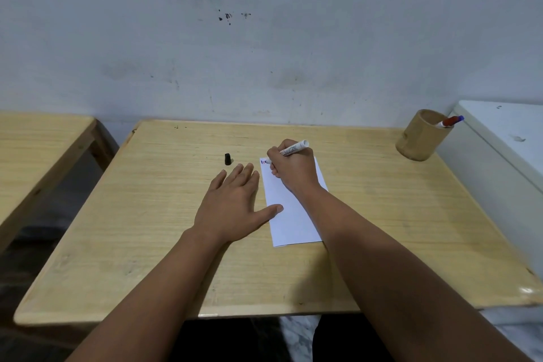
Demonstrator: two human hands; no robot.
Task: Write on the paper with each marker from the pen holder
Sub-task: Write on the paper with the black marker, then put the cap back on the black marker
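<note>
Gripping marker — right hand

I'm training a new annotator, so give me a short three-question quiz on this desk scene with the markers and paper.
1. True or false: the cap lies on the paper.
2. Which hand holds the marker?
3. The holder stands at the table's: A) far right corner, B) near left corner, C) middle.

Key: 1. False, it lies on the table, left of the paper. 2. The right hand; the left hand lies flat, thumb on the paper. 3. A.
</note>
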